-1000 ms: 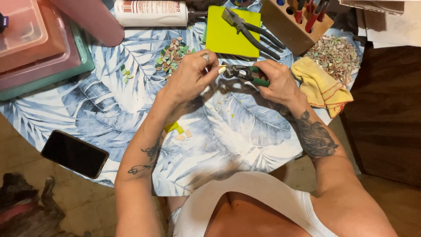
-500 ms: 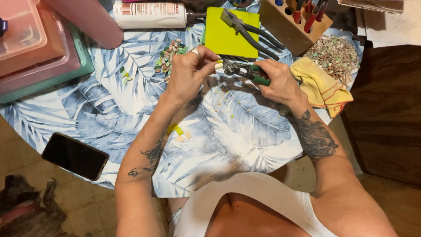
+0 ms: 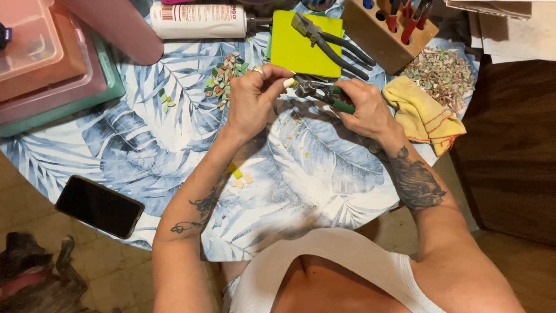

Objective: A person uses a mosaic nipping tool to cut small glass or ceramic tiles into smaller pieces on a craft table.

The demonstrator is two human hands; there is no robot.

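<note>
Right hand (image 3: 368, 110) squeezes green-handled nippers (image 3: 318, 93) at table centre; left hand (image 3: 255, 98) pinches a small pale tile chip (image 3: 289, 82) at their head. Chip looks light, brittle, sharp-edged: best gripped by its flat faces.

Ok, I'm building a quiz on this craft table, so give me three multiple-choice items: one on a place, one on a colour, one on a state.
1. Where does the phone lie?
A. by the near table edge, on the person's left
B. on the yellow-green sheet
C. in the wooden block

2. What colour are the handles of the nippers in the right hand?
A. red
B. green
C. white

3. What is the left hand doing?
A. lying flat on the cloth
B. resting on the phone
C. pinching a small pale piece at the nippers' head

Answers: A, the dark phone lies there alone; B, green shows beside the fingers; C, thumb and finger meet on it.
</note>
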